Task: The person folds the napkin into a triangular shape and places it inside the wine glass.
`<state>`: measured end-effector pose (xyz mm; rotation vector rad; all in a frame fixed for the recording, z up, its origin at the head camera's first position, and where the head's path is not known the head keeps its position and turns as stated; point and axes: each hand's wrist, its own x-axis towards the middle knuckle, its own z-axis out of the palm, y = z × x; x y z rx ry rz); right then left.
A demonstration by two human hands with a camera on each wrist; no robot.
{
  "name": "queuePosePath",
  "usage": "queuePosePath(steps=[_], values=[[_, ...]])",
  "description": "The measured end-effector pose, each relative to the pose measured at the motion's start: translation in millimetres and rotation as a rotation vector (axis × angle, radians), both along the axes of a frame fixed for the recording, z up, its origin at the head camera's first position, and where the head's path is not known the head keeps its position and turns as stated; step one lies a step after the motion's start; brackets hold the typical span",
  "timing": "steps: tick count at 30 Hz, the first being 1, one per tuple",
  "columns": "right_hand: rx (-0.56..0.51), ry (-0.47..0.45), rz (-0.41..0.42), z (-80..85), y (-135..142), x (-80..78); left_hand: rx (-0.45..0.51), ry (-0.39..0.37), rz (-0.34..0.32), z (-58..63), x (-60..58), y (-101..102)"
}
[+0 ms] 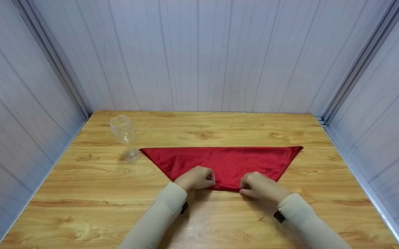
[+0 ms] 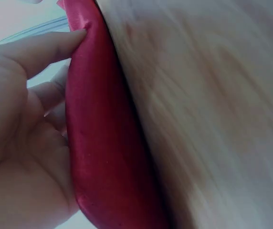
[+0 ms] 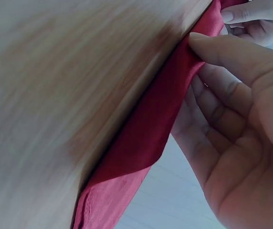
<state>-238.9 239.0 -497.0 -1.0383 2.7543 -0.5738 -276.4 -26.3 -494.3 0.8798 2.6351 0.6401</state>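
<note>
A shiny red cloth napkin [image 1: 227, 160] lies folded in a trapezoid on the table, its long side away from me and its short side near. My left hand [image 1: 196, 178] pinches the near edge between thumb and fingers, left of the middle. At the right part of that same edge, my right hand [image 1: 260, 186] pinches it too. From the left wrist, the rolled edge of the napkin [image 2: 105, 129] bulges up beside the thumb. In the right wrist view the turned-over edge [image 3: 146, 119] runs under the thumb, with the left hand [image 3: 260, 19] beyond.
A clear wine glass [image 1: 122, 130] stands upright at the left, its foot close to the napkin's far left corner. The wood-grain table [image 1: 99, 193] is bounded by pale panel walls [image 1: 199, 62] at the back and both sides.
</note>
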Motion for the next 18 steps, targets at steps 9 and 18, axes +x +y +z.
queuePosePath(steps=[9, 18], values=[[-0.049, -0.085, -0.018, -0.8, 5, -4.9, -0.011, -0.051, 0.022, 0.3, -1.6, -1], [-0.086, -0.219, -0.053, -5.5, 11, -15.1, 0.048, -0.106, 0.038, -3.4, -1.4, -5]])
